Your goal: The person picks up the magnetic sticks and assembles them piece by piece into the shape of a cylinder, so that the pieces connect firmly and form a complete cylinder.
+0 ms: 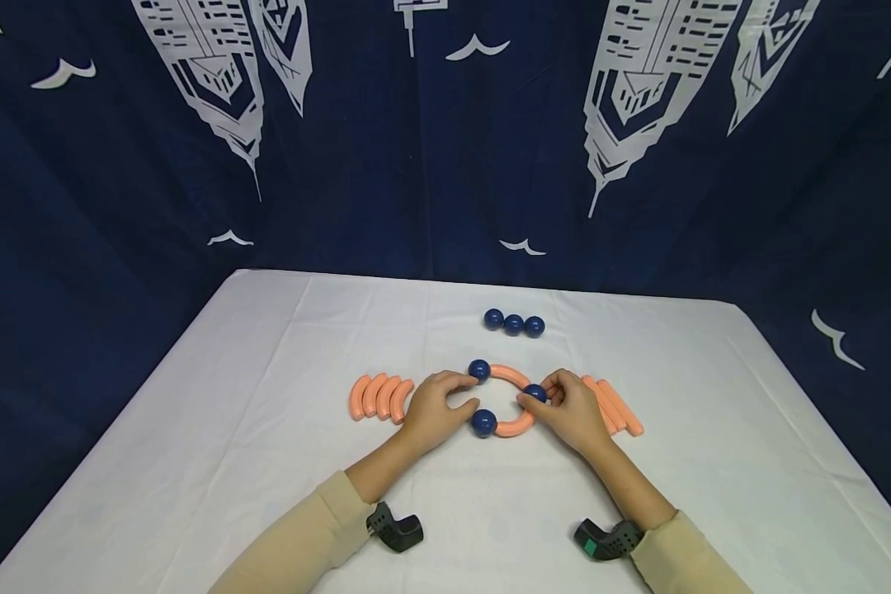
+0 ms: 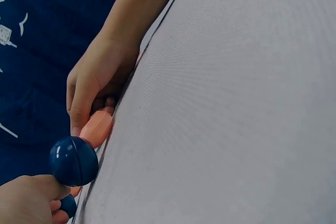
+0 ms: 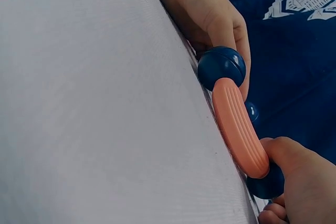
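The left forearm and right forearm slant forward and inward. The left hand has thumb and forefinger spread apart; the right hand bends its thumb and fingers toward each other, pinching.

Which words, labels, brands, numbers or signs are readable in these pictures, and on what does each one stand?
No readable text in any view.
Dark blue curtain: pale printed shapes, no legible letters.
Blue balls, orange pieces: no legible marks.
Right wrist's black device: green patch, too small to read any text.
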A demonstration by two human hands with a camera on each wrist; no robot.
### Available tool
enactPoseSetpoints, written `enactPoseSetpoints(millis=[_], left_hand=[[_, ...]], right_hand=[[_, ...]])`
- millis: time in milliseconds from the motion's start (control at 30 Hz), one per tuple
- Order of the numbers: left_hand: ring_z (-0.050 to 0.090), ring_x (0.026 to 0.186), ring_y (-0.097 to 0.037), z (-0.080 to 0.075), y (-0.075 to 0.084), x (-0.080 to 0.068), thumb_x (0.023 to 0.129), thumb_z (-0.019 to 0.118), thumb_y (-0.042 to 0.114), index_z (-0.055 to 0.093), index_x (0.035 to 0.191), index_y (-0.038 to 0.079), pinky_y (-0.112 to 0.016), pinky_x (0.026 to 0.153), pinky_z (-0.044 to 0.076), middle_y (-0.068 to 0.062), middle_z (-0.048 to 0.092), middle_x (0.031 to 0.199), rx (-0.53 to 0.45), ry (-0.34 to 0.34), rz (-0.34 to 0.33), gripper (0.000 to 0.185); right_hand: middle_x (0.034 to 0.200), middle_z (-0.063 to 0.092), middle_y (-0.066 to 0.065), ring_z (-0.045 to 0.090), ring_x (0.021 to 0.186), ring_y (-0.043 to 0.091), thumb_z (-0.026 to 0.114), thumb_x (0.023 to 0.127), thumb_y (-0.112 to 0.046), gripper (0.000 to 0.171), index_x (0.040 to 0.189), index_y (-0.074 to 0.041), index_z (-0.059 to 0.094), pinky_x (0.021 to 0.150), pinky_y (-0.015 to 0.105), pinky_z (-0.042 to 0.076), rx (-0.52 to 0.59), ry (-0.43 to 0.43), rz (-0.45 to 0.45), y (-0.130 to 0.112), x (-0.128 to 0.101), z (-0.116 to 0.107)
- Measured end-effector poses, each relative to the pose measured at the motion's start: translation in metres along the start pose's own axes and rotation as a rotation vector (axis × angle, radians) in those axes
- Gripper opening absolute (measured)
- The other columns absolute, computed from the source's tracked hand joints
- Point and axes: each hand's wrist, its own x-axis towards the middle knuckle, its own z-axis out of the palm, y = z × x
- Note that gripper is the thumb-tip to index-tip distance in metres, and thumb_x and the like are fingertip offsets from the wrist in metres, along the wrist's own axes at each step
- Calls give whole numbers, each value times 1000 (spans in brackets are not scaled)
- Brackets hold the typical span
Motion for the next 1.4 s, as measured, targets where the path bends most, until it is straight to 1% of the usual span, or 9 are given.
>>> enactPoseSetpoints(millis=[167, 367, 500, 733, 933, 1067, 1200, 1300, 1400], left_hand=[[60, 109, -22, 1, -2, 0, 85, 73, 19, 73, 113, 11, -37, 93, 47, -3, 68, 114, 11, -13, -13, 29], [60, 109, -22, 0, -3, 1, 84, 72, 18, 72, 114, 11, -38, 93, 46, -4, 68, 114, 22, -13, -5, 30], [60, 108, -23, 0, -3, -2, 85, 70, 16, 72, 114, 9, -38, 93, 47, -5, 68, 112, 15, -6, -13, 30], [62, 102, -21, 0, -3, -2, 86, 65, 10, 72, 108, 6, -35, 90, 48, -5, 69, 106, 3, 27, -4, 23], [63, 100, -20, -1, -1, 2, 86, 65, 9, 72, 105, 6, -33, 89, 49, -5, 69, 103, 0, -14, -21, 21], [65, 96, -18, -10, 2, 1, 87, 64, 10, 73, 102, 8, -31, 85, 51, -3, 69, 101, -6, -78, -54, 17], [64, 89, -16, -26, 6, -2, 88, 64, 11, 74, 100, 9, -30, 80, 51, -1, 68, 97, -3, -126, -65, 16], [62, 87, -15, -38, 6, -3, 88, 64, 10, 73, 100, 8, -29, 77, 51, 0, 67, 95, 15, -123, -53, 16], [61, 86, -16, -51, 4, -5, 87, 64, 9, 73, 101, 7, -31, 76, 50, -2, 67, 95, 45, -78, -57, 17]], right_hand=[[72, 51, 5, 45, 65, 15, 81, 80, -28, 35, 91, -3, 59, 57, 24, 38, 10, -17, 8, -1, 0, 0], [72, 51, 3, 44, 63, 13, 79, 82, -24, 30, 96, -3, 62, 57, 23, 37, 30, -23, -47, -1, 0, 0], [71, 51, 1, 44, 62, 11, 77, 82, -20, 24, 94, -4, 63, 55, 23, 37, 41, -40, -72, 2, -2, 2], [70, 51, 1, 44, 61, 11, 77, 83, -18, 23, 94, -3, 63, 55, 23, 37, 56, -48, -93, 2, -2, 3], [70, 51, 0, 44, 61, 10, 76, 83, -19, 22, 93, -4, 63, 54, 22, 36, 64, -44, -100, 3, -1, 1], [70, 51, 0, 45, 61, 10, 77, 83, -19, 23, 93, -4, 63, 55, 22, 37, 63, -58, -103, 4, -1, 3], [70, 51, 0, 45, 60, 12, 77, 82, -19, 23, 92, -5, 63, 54, 23, 37, 61, -55, -106, 4, -1, 3], [69, 50, 0, 45, 60, 12, 77, 82, -18, 22, 91, -6, 62, 53, 23, 37, 57, -48, -101, 4, -1, 1], [70, 50, 0, 44, 60, 12, 77, 82, -19, 23, 92, -5, 62, 53, 23, 37, 53, -51, -97, 5, 0, 1]])
